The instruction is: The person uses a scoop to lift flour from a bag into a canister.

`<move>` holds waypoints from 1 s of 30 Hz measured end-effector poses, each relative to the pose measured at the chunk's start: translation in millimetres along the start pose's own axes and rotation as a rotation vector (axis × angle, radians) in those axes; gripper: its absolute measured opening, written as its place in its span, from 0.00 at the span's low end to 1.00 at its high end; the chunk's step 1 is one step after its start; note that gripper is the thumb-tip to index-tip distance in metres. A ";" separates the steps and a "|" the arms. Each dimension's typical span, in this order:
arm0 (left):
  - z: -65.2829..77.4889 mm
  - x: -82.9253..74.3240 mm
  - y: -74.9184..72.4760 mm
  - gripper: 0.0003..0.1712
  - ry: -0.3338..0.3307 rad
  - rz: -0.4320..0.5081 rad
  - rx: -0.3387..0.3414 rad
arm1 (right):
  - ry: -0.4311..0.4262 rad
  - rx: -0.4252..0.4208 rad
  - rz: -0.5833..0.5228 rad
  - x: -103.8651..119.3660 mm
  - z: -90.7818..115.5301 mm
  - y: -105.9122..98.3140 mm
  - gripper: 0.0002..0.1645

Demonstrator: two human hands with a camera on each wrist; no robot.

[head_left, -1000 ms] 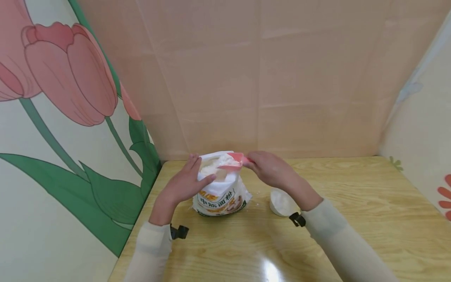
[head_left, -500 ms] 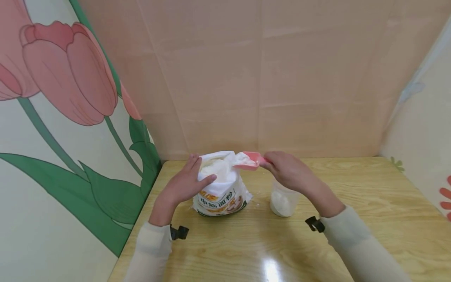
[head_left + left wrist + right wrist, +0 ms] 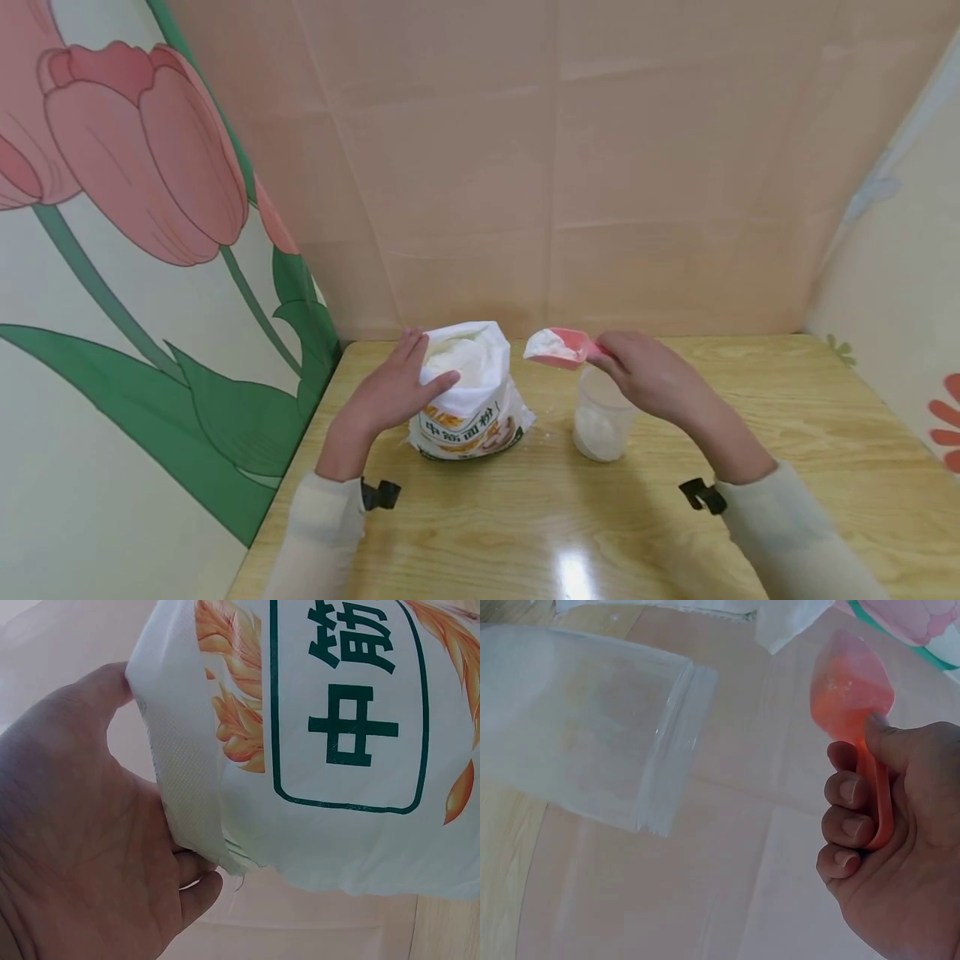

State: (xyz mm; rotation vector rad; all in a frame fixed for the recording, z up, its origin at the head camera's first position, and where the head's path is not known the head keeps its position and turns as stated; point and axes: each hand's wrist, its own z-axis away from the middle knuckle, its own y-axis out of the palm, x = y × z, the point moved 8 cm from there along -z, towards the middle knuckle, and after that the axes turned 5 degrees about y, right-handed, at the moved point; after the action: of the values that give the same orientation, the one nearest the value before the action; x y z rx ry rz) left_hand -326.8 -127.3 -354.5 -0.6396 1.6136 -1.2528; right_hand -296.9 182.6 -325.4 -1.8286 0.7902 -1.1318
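Observation:
The white flour bag (image 3: 468,429) stands with its mouth spread and flour inside. My left hand (image 3: 386,392) holds its rim from the left, thumb at the front and fingers along the side; the left wrist view has fingers partly hidden behind the bag (image 3: 352,780). My right hand (image 3: 648,375) grips a pink scoop (image 3: 576,346) by its handle, fingers wrapped round it in the right wrist view. A heap of flour (image 3: 546,343) lies in the scoop, level above the table. Just below and to the right stands a clear plastic container (image 3: 603,417), partly filled with white flour.
Wood-grain table (image 3: 465,533) lies under everything, with specks of flour between bag and container. A pinkish-beige sheet (image 3: 600,208) hangs behind the table. At the left rises a panel with painted tulips (image 3: 150,158).
The right hand has drawn the loaded scoop out of the bag's mouth and rightward, to just above and left of the container. The left hand stays on the bag.

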 end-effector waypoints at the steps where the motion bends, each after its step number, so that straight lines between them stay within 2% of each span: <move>1: -0.1 0.4 -0.1 0.63 -0.001 0.000 -0.001 | 0.002 -0.003 0.000 -1.3 1.2 -0.7 0.18; 20: 0.9 1.2 0.6 0.64 -0.015 0.006 -0.005 | 0.037 -0.044 0.037 -27.7 22.2 -7.6 0.14; 30: 2.5 0.0 1.0 0.64 -0.011 0.015 -0.004 | 0.085 -0.006 0.040 -37.1 29.9 -3.0 0.15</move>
State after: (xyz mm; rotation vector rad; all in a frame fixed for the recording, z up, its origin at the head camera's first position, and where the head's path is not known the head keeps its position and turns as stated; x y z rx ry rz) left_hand -324.4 -128.0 -355.4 -0.6348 1.6100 -1.2333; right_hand -284.1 224.2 -345.1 -1.7713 0.8759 -1.1892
